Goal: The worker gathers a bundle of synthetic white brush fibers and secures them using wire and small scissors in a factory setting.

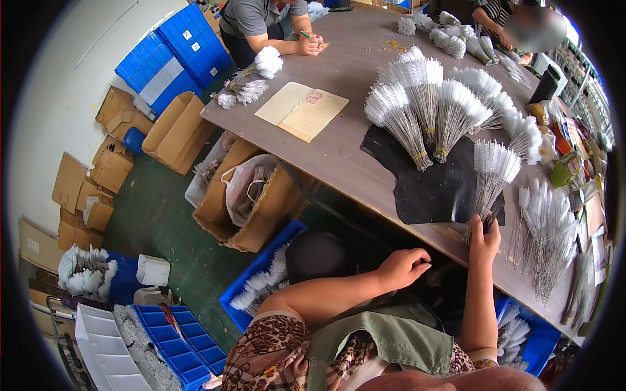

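My right hand [484, 242] is closed at the table's near edge, around the lower wire ends of a bundle of white-bristled wire brushes [494, 171]. The bristled heads fan out away from me. A small dark shape shows beside its fingers; I cannot make out what it is. My left hand [402, 268] is off the table, just short of its edge, with fingers curled in toward the thumb. Whatever may be between those fingertips is too small to tell. Beyond my right hand, tied brush bundles [418, 98] lie on a black sheet [417, 186].
Loose wire brushes [548, 228] lie to the right. An open notebook [302, 111] rests on the table [352, 156]. Two people [264, 26] work across it. Below stand a cardboard box [261, 225] and a blue crate [228, 303] of brushes.
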`<action>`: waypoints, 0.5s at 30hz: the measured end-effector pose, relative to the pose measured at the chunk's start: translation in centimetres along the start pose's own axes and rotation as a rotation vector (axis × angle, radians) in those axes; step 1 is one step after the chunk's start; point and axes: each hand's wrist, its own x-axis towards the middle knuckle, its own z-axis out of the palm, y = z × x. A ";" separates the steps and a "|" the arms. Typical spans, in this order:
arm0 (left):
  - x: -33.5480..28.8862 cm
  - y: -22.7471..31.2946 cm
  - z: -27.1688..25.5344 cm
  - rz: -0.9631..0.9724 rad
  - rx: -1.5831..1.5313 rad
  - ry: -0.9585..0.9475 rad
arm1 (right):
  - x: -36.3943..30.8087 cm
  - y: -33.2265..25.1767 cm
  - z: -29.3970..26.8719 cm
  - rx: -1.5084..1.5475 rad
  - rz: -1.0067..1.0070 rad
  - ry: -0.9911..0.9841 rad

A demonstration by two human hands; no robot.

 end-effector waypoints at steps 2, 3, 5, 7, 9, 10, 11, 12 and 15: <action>0.2 0.2 0.0 -0.032 -0.016 -0.006 | 0.2 0.0 -0.1 -0.025 0.012 0.011; 0.2 0.4 0.0 -0.056 -0.011 -0.017 | 0.2 0.0 -0.1 -0.026 0.009 0.012; 0.2 0.9 0.0 -0.081 -0.005 -0.020 | 0.1 0.1 0.0 -0.016 -0.014 0.010; 0.3 1.2 0.2 -0.053 -0.073 0.012 | 0.0 0.5 -0.1 -0.030 -0.031 0.011; 0.4 1.5 0.4 -0.033 -0.091 0.015 | -0.1 0.3 -0.1 -0.043 -0.054 0.013; 0.2 1.8 0.4 -0.022 -0.108 0.013 | -0.4 -0.3 0.0 -0.013 -0.022 0.000; 0.2 2.1 0.4 -0.029 -0.110 0.010 | -0.5 -0.6 0.1 0.016 0.009 -0.012; 0.2 2.5 0.4 -0.028 -0.106 0.020 | -0.4 -0.3 0.0 0.019 0.003 -0.020; -0.2 3.2 0.5 -0.029 -0.132 -0.012 | -0.2 0.4 -0.2 -0.059 -0.068 -0.017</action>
